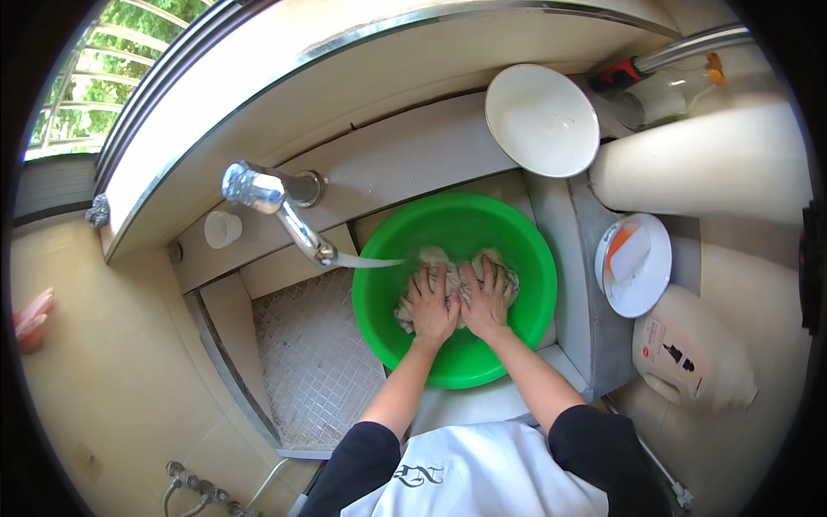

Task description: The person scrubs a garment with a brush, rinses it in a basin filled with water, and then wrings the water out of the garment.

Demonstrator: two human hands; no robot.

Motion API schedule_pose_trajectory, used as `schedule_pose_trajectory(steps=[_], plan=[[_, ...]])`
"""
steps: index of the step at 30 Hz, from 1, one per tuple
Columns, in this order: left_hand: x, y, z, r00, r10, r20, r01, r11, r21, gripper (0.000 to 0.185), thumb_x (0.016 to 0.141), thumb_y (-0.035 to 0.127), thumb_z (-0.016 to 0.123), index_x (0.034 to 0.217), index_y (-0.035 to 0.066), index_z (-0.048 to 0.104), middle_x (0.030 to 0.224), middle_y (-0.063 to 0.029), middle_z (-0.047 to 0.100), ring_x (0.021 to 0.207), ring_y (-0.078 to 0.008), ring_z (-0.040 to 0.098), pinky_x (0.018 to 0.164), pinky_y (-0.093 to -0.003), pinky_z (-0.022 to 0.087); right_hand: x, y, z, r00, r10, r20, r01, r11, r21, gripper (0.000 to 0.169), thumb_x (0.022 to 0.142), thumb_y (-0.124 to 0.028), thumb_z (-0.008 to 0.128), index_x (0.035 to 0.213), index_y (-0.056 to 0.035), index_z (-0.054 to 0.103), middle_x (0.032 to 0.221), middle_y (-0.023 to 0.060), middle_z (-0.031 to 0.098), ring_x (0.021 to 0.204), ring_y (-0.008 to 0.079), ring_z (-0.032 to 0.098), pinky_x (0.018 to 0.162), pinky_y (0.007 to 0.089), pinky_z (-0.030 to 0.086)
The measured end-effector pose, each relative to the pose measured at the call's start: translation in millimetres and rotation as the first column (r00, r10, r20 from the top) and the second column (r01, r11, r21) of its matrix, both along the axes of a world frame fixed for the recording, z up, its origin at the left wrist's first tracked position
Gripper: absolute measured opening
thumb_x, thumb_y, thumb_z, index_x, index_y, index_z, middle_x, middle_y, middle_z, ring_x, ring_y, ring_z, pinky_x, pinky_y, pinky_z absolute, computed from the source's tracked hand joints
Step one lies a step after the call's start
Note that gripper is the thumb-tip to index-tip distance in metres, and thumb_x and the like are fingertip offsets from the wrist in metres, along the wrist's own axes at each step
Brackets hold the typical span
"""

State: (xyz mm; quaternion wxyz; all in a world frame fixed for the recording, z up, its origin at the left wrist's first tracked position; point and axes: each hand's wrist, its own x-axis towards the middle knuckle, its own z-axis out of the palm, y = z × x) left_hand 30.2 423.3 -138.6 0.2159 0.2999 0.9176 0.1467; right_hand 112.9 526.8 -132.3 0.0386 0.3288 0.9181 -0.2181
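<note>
A bright green plastic basin stands in the sink, holding water and a bunched, pale beige wet cloth. My left hand lies palm down on the left part of the cloth, fingers spread. Beside it, my right hand presses on the cloth's right part in the same way, the thumbs close together. Neither hand visibly grips a fold; the cloth's underside is hidden. From the chrome faucet, a stream of water runs into the basin, left of my hands.
A white bowl rests at the back right corner. Along the right ledge are a white dish holding an orange-and-white item and a large detergent jug. A small white cup stands left of the faucet, above a textured sink floor.
</note>
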Motion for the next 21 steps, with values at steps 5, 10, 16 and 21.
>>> schedule_pose_trajectory(steps=[5,10,16,21], plan=[[-10.8,8.7,-36.1,1.0,-0.023,0.011,0.023,0.996,-0.085,0.058,0.082,0.035,0.052,0.137,0.018,0.049,0.144,-0.019,0.04,0.125,-0.0474,0.04,0.094,-0.0731,0.03,-14.3,7.9,-39.3,0.993,0.032,0.114,-0.043,0.994,0.098,0.056,0.081,-0.047,0.063,0.131,-0.0232,0.055,0.142,0.0152,0.038,0.127,0.0416,0.035,0.096,0.0618,0.03],[-18.5,13.3,-65.0,0.994,0.058,-0.095,-0.057,0.998,0.013,0.042,0.084,0.035,0.05,0.115,0.012,0.066,0.122,-0.0223,0.06,0.11,-0.0456,0.054,0.095,-0.0644,0.038,-36.2,30.5,-50.4,0.992,0.099,0.084,-0.103,0.994,0.038,0.045,0.077,-0.054,0.062,0.108,-0.0222,0.07,0.125,0.0158,0.055,0.117,0.0388,0.048,0.094,0.0612,0.035],[-69.2,56.8,-16.9,0.911,0.262,0.319,-0.163,0.938,-0.306,0.049,0.092,0.042,0.039,0.099,0.006,0.072,0.105,-0.0241,0.068,0.101,-0.0421,0.063,0.09,-0.0529,0.047,-97.5,58.3,-30.3,0.951,0.028,0.308,0.064,0.957,-0.283,0.042,0.075,-0.052,0.063,0.087,-0.0141,0.076,0.098,0.0165,0.07,0.09,0.0359,0.066,0.097,0.0489,0.041],[-50.4,20.3,5.5,0.788,0.357,0.502,-0.508,0.838,0.201,0.041,0.094,0.034,0.041,0.103,0.005,0.069,0.101,-0.0218,0.067,0.098,-0.0402,0.062,0.091,-0.0458,0.046,-84.4,61.2,72.7,0.99,0.107,0.095,-0.065,0.926,-0.372,0.031,0.077,-0.041,0.067,0.079,-0.0111,0.074,0.094,0.0148,0.068,0.098,0.0331,0.062,0.096,0.0468,0.042]])
